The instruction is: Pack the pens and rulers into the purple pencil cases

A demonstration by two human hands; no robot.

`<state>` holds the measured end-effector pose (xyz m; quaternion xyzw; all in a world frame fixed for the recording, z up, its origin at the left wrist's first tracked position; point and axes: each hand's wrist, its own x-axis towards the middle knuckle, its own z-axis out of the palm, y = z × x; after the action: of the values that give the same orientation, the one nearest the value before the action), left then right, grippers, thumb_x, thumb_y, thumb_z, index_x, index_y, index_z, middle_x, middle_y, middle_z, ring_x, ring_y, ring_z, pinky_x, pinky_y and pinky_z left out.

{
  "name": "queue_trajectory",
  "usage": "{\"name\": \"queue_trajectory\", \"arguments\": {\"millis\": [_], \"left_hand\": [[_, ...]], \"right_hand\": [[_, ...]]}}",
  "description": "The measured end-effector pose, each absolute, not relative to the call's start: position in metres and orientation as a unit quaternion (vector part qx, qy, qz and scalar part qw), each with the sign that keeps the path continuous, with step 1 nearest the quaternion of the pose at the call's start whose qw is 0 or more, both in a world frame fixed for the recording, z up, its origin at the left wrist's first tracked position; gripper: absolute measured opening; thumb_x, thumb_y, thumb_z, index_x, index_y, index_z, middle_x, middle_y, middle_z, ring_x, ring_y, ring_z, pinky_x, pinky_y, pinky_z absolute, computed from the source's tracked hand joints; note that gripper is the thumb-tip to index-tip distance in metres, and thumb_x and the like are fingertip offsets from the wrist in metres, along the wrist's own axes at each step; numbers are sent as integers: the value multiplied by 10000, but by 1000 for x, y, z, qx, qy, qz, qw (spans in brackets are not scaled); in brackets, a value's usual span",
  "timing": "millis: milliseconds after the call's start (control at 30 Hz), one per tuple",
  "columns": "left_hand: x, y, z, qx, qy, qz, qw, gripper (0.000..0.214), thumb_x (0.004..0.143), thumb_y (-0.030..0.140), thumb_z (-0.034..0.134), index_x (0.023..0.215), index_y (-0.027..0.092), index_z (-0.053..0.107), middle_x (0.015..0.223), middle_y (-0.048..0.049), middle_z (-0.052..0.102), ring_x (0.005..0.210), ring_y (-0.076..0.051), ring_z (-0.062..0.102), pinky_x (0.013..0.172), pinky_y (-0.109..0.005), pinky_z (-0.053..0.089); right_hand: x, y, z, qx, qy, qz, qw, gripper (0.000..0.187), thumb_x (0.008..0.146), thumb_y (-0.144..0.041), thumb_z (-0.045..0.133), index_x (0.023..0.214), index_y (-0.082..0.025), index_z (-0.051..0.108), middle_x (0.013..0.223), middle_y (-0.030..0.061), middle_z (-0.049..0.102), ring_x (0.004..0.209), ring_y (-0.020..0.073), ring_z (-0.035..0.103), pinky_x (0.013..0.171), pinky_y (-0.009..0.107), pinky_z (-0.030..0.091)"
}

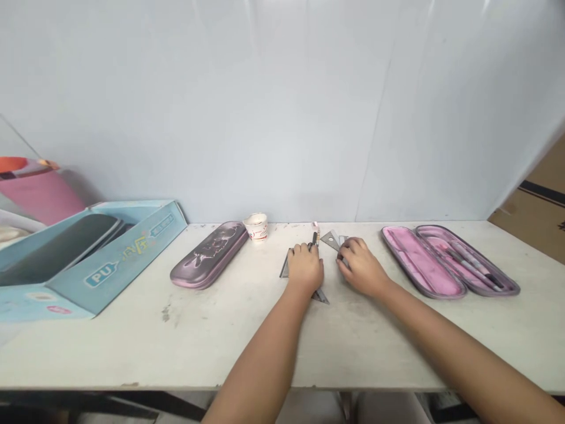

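My left hand (306,268) lies palm down on the table, its fingers curled and closed over a grey set square (321,296). Corners of that set square stick out on both sides of the hand. A dark pen (315,238) and a small white-and-pink stick-like piece (315,226) show just beyond its fingertips. Close by on the right, my right hand (362,268) is closed, fingers bent down, on a second grey set square (329,238) with a round hole. Clear ruler-like strips show beside it; the fingers hide most of them.
An open pink pencil case (424,265) holding several pens lies at the right. At the left are a closed dark pencil case (207,256), a paper cup (256,227) and a blue box (128,259) with dark cases inside. A grey wall panel (282,118) borders the table's back.
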<state>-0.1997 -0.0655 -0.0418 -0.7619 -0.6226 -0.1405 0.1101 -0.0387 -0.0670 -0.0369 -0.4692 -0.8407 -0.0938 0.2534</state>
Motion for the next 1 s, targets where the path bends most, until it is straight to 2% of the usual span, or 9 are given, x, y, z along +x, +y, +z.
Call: {"name": "queue_trajectory", "arguments": {"millis": [133,267,367,467,567,667,733,933,1000], "left_hand": [[-194,-70,-45,-776,-603,-152,108,295,834,313,426,953,97,587,986,-175,543,982,-305,435,867,-451,292],[-186,-72,-42,-763,-613,-192,77,299,867,289,364,925,103,590,1003,-172,537,1007,-291,433,918,-470,276],[-175,-74,-34,-766,-581,-273,-46,311,896,253,281,869,142,570,956,-127,555,971,-235,476,900,-407,342],[-153,-77,-24,-757,-503,-358,-213,292,904,281,273,842,164,533,874,-72,573,877,-174,516,843,-326,403],[-119,-78,-15,-741,-467,-384,-291,271,895,318,306,850,166,525,820,-43,583,824,-156,526,795,-302,425],[-74,-74,-6,-788,-440,-349,-252,223,867,272,354,855,163,548,847,-47,592,846,-167,530,815,-316,413],[-40,-71,-2,-832,-412,-307,-210,201,839,238,388,893,153,562,888,-66,594,872,-182,530,836,-328,405],[54,-66,-10,-909,-364,-180,-92,375,811,278,429,1143,117,497,1073,-148,541,1005,-271,491,874,-407,385],[73,-62,-16,-916,-367,-151,-63,383,818,296,416,1152,121,486,1096,-154,527,1027,-290,476,872,-427,379]], "right_hand": [[-46,-66,-42,-469,-844,-75,249,204,831,-235,435,859,-163,624,939,127,561,1011,264,435,884,415,378],[-38,-71,-43,-470,-834,-33,286,214,839,-272,434,846,-174,623,933,120,566,1009,262,439,913,435,358],[-28,-77,-41,-469,-813,10,344,239,858,-330,417,850,-196,615,907,98,569,984,252,451,942,458,330],[-14,-81,-33,-467,-780,53,412,248,871,-351,397,860,-199,593,915,96,568,955,235,463,905,417,364],[11,-82,-23,-477,-738,61,474,212,864,-334,410,836,-197,570,915,92,570,932,221,475,875,382,377],[53,-81,-16,-507,-694,21,511,149,836,-301,445,801,-209,557,913,83,571,940,226,477,883,391,360],[88,-82,-17,-547,-667,-24,505,137,818,-303,465,787,-206,557,927,92,567,960,241,466,887,404,347],[186,-89,-40,-698,-585,-171,376,245,815,-366,462,852,-160,589,997,156,544,1026,304,406,865,442,320],[203,-89,-48,-733,-571,-186,319,281,811,-378,461,861,-139,601,978,178,542,1002,319,403,846,465,312]]}}
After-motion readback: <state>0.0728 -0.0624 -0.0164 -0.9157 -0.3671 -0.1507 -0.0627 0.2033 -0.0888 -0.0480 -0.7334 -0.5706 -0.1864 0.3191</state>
